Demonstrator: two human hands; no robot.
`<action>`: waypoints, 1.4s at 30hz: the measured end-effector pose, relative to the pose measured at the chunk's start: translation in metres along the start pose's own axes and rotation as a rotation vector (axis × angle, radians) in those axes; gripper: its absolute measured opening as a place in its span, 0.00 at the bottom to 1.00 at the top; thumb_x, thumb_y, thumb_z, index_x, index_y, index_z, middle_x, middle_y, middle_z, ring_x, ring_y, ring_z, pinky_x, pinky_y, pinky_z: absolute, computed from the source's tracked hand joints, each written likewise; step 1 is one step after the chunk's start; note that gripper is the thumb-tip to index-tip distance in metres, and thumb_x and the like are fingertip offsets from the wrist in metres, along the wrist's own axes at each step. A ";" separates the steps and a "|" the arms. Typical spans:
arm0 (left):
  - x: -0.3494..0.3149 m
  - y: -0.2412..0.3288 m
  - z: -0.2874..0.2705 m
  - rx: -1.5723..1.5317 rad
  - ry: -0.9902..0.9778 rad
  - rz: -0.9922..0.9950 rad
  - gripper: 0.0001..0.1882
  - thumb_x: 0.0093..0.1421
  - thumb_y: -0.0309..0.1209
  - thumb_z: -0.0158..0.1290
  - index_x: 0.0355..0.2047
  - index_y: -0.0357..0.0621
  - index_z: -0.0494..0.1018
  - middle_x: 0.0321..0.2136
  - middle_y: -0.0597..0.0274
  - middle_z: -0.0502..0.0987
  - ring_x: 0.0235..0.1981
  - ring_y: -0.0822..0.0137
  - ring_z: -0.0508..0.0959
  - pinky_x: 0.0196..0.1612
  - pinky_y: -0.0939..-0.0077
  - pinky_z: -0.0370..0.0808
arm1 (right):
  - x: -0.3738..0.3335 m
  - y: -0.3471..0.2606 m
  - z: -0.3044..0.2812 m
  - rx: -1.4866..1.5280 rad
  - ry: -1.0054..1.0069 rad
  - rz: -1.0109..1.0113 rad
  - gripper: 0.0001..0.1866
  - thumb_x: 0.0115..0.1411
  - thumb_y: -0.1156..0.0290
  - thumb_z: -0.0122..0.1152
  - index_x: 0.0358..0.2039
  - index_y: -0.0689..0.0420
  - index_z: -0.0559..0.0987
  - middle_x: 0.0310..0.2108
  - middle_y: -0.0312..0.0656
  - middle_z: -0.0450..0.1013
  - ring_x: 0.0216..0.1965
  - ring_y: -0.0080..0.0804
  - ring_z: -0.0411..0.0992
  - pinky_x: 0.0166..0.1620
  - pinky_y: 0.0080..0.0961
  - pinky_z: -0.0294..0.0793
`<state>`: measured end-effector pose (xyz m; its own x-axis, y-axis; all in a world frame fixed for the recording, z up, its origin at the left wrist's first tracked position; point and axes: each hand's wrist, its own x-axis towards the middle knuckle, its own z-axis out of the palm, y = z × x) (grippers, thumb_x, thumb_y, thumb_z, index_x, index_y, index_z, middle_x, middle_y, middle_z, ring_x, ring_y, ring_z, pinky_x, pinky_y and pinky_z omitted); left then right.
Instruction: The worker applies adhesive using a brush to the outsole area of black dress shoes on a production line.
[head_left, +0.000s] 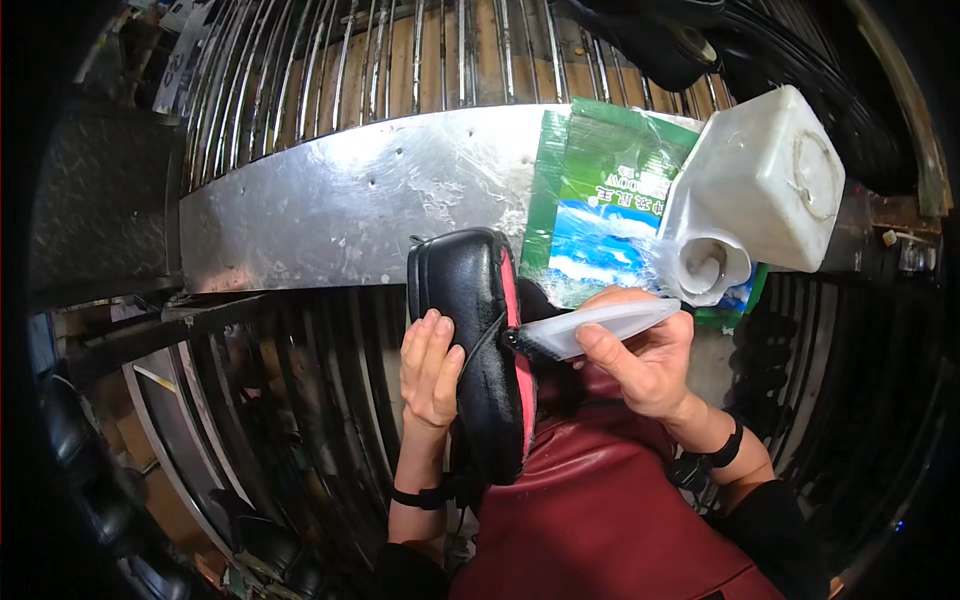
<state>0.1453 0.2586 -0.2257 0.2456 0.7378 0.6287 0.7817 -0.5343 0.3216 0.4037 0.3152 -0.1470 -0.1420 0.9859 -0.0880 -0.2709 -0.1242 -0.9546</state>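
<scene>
A black leather shoe [462,290] stands on end below the metal ledge, with a pink-red strip running along its right edge. My left hand [432,370] grips it from the left side, fingers laid over the leather. In my right hand [645,365] is a brush [610,325] with a whitish translucent handle, pinched between thumb and fingers. Its dark tip meets the shoe at the pink-red strip. Above my right hand lies a small white cup-like mouth [708,268] with pale paste inside, joined to a white plastic container [765,175].
The container rests on a green and blue plastic packet [600,190] on the metal ledge [330,200]. Beyond the ledge runs a rack of metal bars [420,55]. More black shoes [660,45] sit at the far right. A dark red apron [590,500] covers my lap.
</scene>
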 end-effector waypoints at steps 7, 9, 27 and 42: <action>-0.005 -0.005 0.003 -0.035 0.034 0.024 0.13 0.68 0.19 0.57 0.52 0.36 0.71 0.53 0.38 0.81 0.58 0.40 0.80 0.61 0.45 0.80 | 0.035 0.005 0.017 -0.148 0.016 0.042 0.05 0.68 0.77 0.69 0.40 0.66 0.84 0.30 0.40 0.83 0.27 0.21 0.78 0.30 0.20 0.76; -0.003 -0.004 0.003 -0.040 0.040 0.024 0.14 0.68 0.19 0.57 0.52 0.37 0.71 0.53 0.39 0.81 0.58 0.40 0.80 0.62 0.46 0.80 | 0.058 0.005 0.019 -0.177 0.031 0.021 0.07 0.68 0.75 0.69 0.40 0.66 0.83 0.29 0.40 0.83 0.26 0.21 0.78 0.29 0.20 0.77; 0.003 -0.004 0.004 -0.051 0.091 0.031 0.15 0.67 0.18 0.58 0.53 0.34 0.73 0.53 0.36 0.82 0.58 0.39 0.81 0.60 0.45 0.81 | -0.009 0.003 -0.007 -0.122 -0.178 0.080 0.06 0.67 0.77 0.71 0.42 0.65 0.86 0.36 0.41 0.83 0.33 0.24 0.80 0.37 0.22 0.79; 0.024 0.008 -0.001 -0.024 0.069 0.027 0.16 0.67 0.21 0.54 0.54 0.30 0.76 0.56 0.37 0.81 0.60 0.39 0.80 0.63 0.45 0.78 | -0.073 -0.045 -0.013 -0.204 -0.555 -0.376 0.11 0.69 0.75 0.63 0.46 0.71 0.84 0.41 0.57 0.83 0.37 0.43 0.85 0.38 0.31 0.86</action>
<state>0.1567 0.2718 -0.2068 0.2257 0.6929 0.6848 0.7609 -0.5644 0.3202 0.4388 0.2499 -0.1012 -0.5535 0.7486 0.3651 -0.2203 0.2912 -0.9309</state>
